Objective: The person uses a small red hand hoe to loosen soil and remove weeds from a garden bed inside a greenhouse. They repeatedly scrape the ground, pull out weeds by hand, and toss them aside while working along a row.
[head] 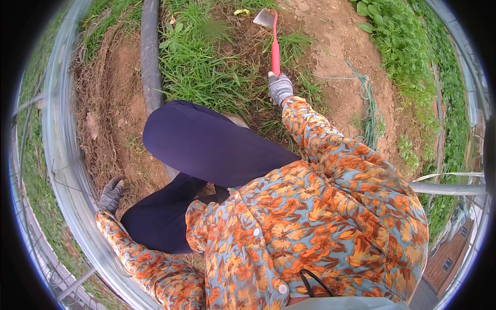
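Observation:
My right hand (281, 88), in a grey knitted glove, is shut on the red handle of a small hand hoe (275, 54). The hoe's flat metal blade (265, 18) lies at the top of the view, over soil and dry roots. Green grass (201, 66) grows to the left of the hoe, with a smaller tuft (293, 45) beside its handle. My left hand (111, 194), gloved too, is low at the left near dry roots and bare soil, its fingers slightly bent. Whether it touches the ground, I cannot tell.
A dark pipe or hose (150, 58) runs along the grass at the left, near clear plastic sheeting (64, 128). Tangled green twine (370, 112) lies on the bare soil (333, 46) at the right. Leafy plants (405, 50) grow beyond it. A metal bar (447, 188) stands at the right.

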Available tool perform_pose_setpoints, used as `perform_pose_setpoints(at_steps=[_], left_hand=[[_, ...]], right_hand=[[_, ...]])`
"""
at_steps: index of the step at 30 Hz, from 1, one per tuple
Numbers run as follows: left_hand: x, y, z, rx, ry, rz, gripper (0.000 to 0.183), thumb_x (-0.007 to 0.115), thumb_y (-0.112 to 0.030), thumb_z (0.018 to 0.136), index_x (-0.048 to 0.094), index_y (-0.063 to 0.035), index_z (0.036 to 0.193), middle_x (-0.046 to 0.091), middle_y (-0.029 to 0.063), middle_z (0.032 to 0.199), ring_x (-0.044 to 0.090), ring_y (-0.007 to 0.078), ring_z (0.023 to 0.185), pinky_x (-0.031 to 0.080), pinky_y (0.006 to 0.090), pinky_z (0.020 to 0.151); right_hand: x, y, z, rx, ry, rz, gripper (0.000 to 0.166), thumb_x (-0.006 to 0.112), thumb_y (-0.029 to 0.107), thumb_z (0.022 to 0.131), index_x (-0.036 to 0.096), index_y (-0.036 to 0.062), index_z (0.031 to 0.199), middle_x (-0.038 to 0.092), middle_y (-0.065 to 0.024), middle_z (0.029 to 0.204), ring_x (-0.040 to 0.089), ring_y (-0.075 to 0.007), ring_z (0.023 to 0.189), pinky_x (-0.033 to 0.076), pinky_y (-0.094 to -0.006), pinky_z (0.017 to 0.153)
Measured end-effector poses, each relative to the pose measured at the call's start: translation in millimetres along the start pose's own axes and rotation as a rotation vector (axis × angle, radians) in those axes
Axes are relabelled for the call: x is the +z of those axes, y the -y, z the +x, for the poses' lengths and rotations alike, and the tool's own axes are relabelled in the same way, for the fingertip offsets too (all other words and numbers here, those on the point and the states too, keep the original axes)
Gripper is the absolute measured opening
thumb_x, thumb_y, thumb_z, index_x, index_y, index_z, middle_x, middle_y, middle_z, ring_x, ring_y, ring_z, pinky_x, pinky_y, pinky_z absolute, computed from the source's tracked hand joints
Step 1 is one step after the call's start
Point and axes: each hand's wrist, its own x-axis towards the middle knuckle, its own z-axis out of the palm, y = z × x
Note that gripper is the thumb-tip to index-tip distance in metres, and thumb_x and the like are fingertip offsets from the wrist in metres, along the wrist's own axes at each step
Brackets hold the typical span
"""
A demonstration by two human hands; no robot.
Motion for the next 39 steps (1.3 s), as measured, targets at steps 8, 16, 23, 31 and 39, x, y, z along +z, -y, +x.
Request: perform_pose_setpoints(at_steps=[8,16,23,31,39], left_hand=[[-6,8,10,-0.020,0.011,0.018,0.037,0.053,-0.029,0.091,0.050,-0.0072,0.121,0.063,0.0048,0.095,0.061,0.0144,0.083,0.045,0.0271,0.072],[-4,5,12,0.030,0.023,0.040,0.039,0.053,-0.030,0.090,0.050,-0.0060,0.121,0.063,0.0041,0.095,0.061,0.0147,0.083,0.045,0.0278,0.072],[-8,10,-4,0.032,0.026,-0.001,0.038,0.052,-0.031,0.091,0.050,-0.0061,0.120,0.063,0.0054,0.097,0.061,0.0152,0.083,0.046,0.0277,0.074],[0,-5,5,0.025,0.041,0.003,0.039,0.051,-0.027,0.091,0.048,-0.0038,0.122,0.063,0.0072,0.096,0.061,0.0172,0.087,0.047,0.0284,0.075],[6,-17,15,-0.008,0.045,0.118,0.036,0.050,-0.025,0.092,0.048,-0.0037,0.121,0.062,0.0066,0.097,0.062,0.0173,0.085,0.047,0.0290,0.076]], right_hand=[[-4,10,-40,0.247,0.524,0.853,0.028,0.050,0.040,0.089,0.048,0.0124,0.085,0.047,0.0022,0.055,0.041,-0.0110,0.035,0.038,-0.0289,0.033],[16,-2,10,-0.073,0.356,-0.220,0.036,0.049,0.036,0.089,0.051,0.0015,0.098,0.052,-0.0045,0.056,0.053,-0.0187,0.040,0.042,-0.0323,0.032],[53,-1,-21,0.064,0.375,-0.294,0.043,0.055,0.038,0.082,0.054,0.0037,0.108,0.061,-0.0196,0.083,0.061,-0.0331,0.076,0.049,-0.0403,0.068],[11,-92,-37,-0.239,0.326,-0.603,0.044,0.055,0.038,0.082,0.055,0.0002,0.103,0.061,-0.0216,0.083,0.061,-0.0362,0.079,0.047,-0.0428,0.070],[47,-60,-2,-0.071,0.279,-0.448,0.042,0.052,0.040,0.085,0.049,0.0018,0.104,0.056,-0.0091,0.059,0.056,-0.0266,0.046,0.046,-0.0380,0.040]])
